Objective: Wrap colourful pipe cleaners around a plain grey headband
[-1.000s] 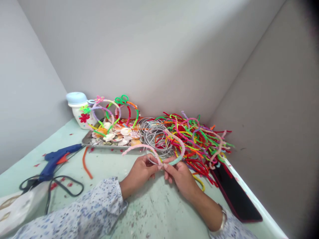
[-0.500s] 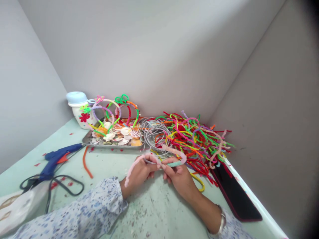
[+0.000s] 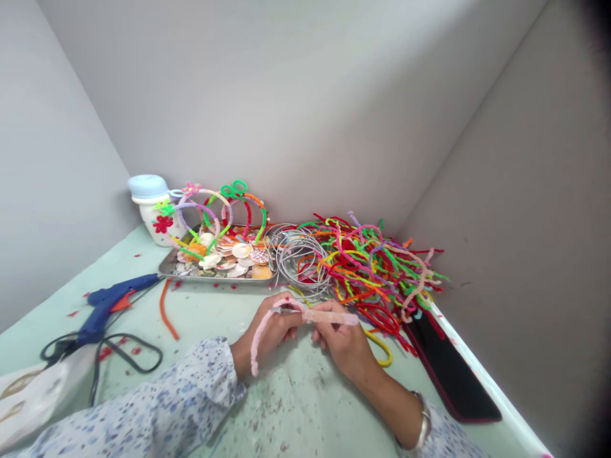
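Observation:
A pale pink pipe cleaner (image 3: 258, 340) arches over the back of my left hand (image 3: 271, 327), whose fingers are pinched together on it. Close beside, my right hand (image 3: 341, 337) pinches with thumb and fingers where the fuzzy strip continues as a peach length (image 3: 329, 317) pointing right. A thin grey wire seems to run along the strip near the left knuckles; how they join is hidden by the fingertips. Both hands are just above the table, fingertips nearly meeting.
Behind the hands stands a metal tray (image 3: 219, 278) of shells and fuzzy headbands (image 3: 203, 194). Right of it lie coiled wire (image 3: 286, 270), a pipe cleaner heap (image 3: 372, 267) and a black phone-like slab (image 3: 453, 375). A blue glue gun (image 3: 100, 312) and a lidded cup (image 3: 150, 207) are left.
The loop of pipe cleaner over my right hand has swung down into a straight peach length pointing right. The pink end by my left wrist has shifted slightly right and down.

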Demonstrator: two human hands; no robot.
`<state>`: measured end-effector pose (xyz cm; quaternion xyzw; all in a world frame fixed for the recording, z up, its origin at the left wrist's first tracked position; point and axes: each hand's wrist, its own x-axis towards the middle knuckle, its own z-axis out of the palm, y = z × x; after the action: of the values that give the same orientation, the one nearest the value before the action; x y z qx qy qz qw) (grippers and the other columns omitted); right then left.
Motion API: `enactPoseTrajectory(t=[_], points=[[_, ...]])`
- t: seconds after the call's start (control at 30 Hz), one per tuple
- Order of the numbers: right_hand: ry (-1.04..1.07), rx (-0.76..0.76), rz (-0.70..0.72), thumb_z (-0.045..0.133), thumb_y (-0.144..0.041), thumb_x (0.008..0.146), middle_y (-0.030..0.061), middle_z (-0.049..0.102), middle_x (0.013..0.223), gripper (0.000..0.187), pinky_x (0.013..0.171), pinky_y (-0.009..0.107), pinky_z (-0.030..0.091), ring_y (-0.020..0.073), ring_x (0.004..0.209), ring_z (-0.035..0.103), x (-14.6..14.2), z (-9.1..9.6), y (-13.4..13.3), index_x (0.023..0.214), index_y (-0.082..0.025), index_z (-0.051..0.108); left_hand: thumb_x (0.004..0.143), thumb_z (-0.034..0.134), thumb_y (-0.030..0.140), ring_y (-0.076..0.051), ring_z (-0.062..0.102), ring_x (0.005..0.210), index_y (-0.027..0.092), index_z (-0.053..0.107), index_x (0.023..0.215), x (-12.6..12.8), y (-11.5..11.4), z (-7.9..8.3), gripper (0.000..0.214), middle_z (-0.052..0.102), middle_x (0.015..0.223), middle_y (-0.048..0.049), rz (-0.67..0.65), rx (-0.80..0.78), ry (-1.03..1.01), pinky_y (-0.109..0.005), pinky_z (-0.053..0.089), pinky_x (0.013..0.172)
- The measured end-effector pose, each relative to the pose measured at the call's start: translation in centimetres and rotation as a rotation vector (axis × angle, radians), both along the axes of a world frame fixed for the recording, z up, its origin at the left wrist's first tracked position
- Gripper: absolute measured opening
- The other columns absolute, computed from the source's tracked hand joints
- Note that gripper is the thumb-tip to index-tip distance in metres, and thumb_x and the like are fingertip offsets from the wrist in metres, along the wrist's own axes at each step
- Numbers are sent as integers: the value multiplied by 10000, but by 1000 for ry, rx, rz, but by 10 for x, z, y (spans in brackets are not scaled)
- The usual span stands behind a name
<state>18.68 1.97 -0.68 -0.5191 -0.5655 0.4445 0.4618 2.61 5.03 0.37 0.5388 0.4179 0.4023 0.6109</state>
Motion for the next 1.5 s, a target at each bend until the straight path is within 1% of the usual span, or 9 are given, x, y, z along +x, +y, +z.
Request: enactPoseTrajectory(t=[0.13, 0.33, 0.57, 0.87, 1.0, 1.17, 1.37, 1.43, 1.5], points=[[-21, -38, -21, 559, -361, 802, -15, 581, 499, 203, 410, 212, 375, 115, 418, 487, 0, 4, 5, 778, -170, 623, 739, 640, 339, -88, 407, 393, 186, 596, 681, 4, -3, 2, 170, 518, 465, 31, 13, 100, 109, -221, 271, 389], [30, -87, -56, 584, -349, 784, -24, 578, 489, 185, 404, 197, 349, 95, 399, 466, 1, 0, 7, 821, -169, 601, 791, 582, 342, -86, 429, 405, 158, 596, 777, 7, -5, 3, 186, 514, 499, 31, -17, 83, 93, -206, 294, 393], [55, -33, 5, 571, -341, 806, -35, 554, 496, 168, 423, 205, 366, 96, 416, 457, -2, 0, 3, 811, -174, 591, 795, 557, 341, -75, 363, 352, 161, 527, 696, 8, -1, -6, 208, 451, 408, 50, 9, 47, 123, -208, 256, 388], [37, -16, -36, 579, -306, 805, -25, 580, 544, 153, 445, 205, 398, 106, 453, 506, -6, -9, 0, 874, -171, 592, 721, 550, 203, -67, 338, 332, 169, 534, 631, 7, -1, -3, 97, 437, 377, 53, 58, -20, 125, -199, 224, 366], [29, 29, -7, 558, -298, 826, -22, 585, 589, 131, 458, 197, 407, 110, 500, 534, -6, -16, -2, 879, -182, 588, 690, 527, 161, -68, 324, 319, 179, 497, 538, 9, 0, -5, 155, 407, 352, 51, 68, -18, 108, -216, 218, 363], [-99, 100, 5, 513, -280, 859, -13, 602, 636, 133, 516, 214, 431, 123, 559, 557, -4, -18, -5, 912, -192, 597, 674, 524, 170, -69, 307, 324, 184, 499, 524, 9, 0, -4, 152, 397, 364, 50, 82, -14, 91, -229, 209, 362], [-339, 249, 28, 483, -178, 846, 0, 612, 696, 114, 599, 226, 432, 138, 645, 562, 0, -6, -8, 802, -194, 587, 684, 544, 229, -67, 315, 351, 183, 476, 526, 8, 1, -4, 178, 398, 409, 51, 57, 39, 88, -231, 207, 374], [-361, 268, 31, 483, -165, 839, 4, 621, 712, 117, 613, 230, 434, 144, 665, 573, 0, -4, -7, 794, -194, 587, 696, 548, 247, -64, 308, 350, 182, 480, 543, 8, 0, -4, 180, 397, 410, 55, 63, 47, 93, -230, 209, 379], [-314, 228, 8, 488, -185, 841, 3, 627, 688, 106, 585, 229, 438, 144, 633, 578, 0, -5, -6, 803, -192, 586, 708, 544, 235, -66, 318, 355, 182, 485, 567, 7, -1, -2, 162, 407, 413, 55, 54, 64, 98, -226, 219, 384]])
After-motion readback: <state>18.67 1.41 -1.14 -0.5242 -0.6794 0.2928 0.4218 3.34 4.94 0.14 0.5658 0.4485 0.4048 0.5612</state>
